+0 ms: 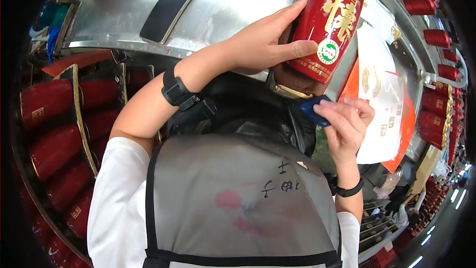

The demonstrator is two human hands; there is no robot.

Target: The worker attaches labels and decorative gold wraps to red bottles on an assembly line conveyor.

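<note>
A glossy red bottle with large gold characters and a round green-and-white mark lies tilted at the edge of the metal bench, its neck end pointing away from me. My left hand is closed round its left side, the thumb lying across the front of the bottle near its base; the other fingers are partly hidden behind it. Just below the base, my right hand pinches a flat, dark blue piece, perhaps a plastic scraper, between thumb and fingers. It is apart from the bottle.
A dark phone lies on the metal bench. Right of the bottle are white sheets over orange ones. Dividers separate several red containers at left. More red bottles line the right side. A grey apron covers my lap.
</note>
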